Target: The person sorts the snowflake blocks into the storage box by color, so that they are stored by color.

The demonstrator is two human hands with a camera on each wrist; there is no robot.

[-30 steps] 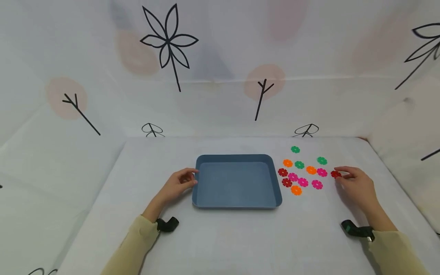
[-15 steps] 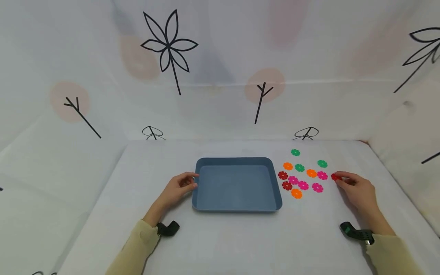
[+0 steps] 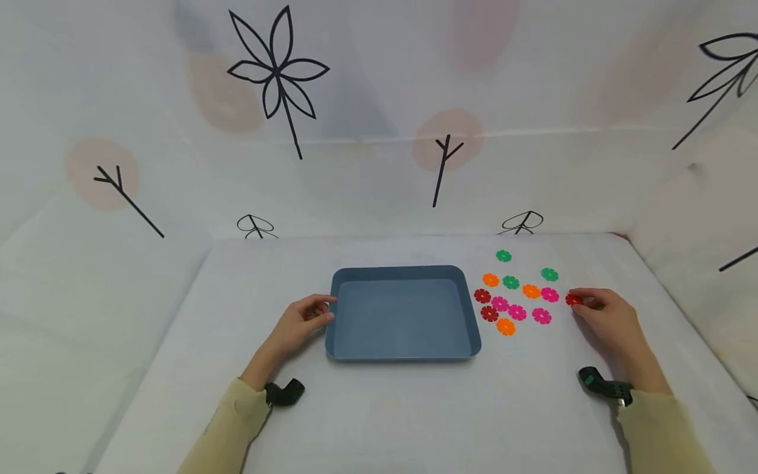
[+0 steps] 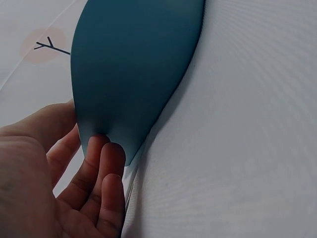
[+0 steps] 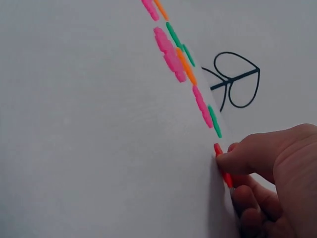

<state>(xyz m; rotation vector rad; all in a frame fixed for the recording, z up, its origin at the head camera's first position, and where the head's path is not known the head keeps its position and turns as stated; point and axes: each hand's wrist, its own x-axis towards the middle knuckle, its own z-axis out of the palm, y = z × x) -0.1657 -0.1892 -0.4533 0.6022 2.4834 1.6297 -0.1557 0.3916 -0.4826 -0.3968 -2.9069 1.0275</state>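
Observation:
A shallow blue-grey rectangular tray (image 3: 404, 273) lies on the white table in the head view. My left hand (image 3: 302, 325) holds its left side, with curled fingertips (image 4: 113, 156) against the outer wall in the left wrist view. To the right of the tray, my right hand (image 3: 610, 324) pinches a red flower-shaped disc (image 3: 573, 299) between thumb and fingers. That disc (image 5: 218, 149) appears edge-on in the right wrist view, close over the table and partly covered by the thumb.
Several flat flower-shaped discs lie between tray and right hand: green (image 3: 549, 274), orange (image 3: 506, 327), pink (image 3: 541, 316) and dark red (image 3: 489, 314). A white cloth (image 3: 367, 184) with plant drawings hangs behind the table. Each wrist carries a black camera (image 3: 285, 393).
My right fingertips have closed in over the red disc, covering more of it. The left hand stays at the tray's side. The head view has shifted slightly.

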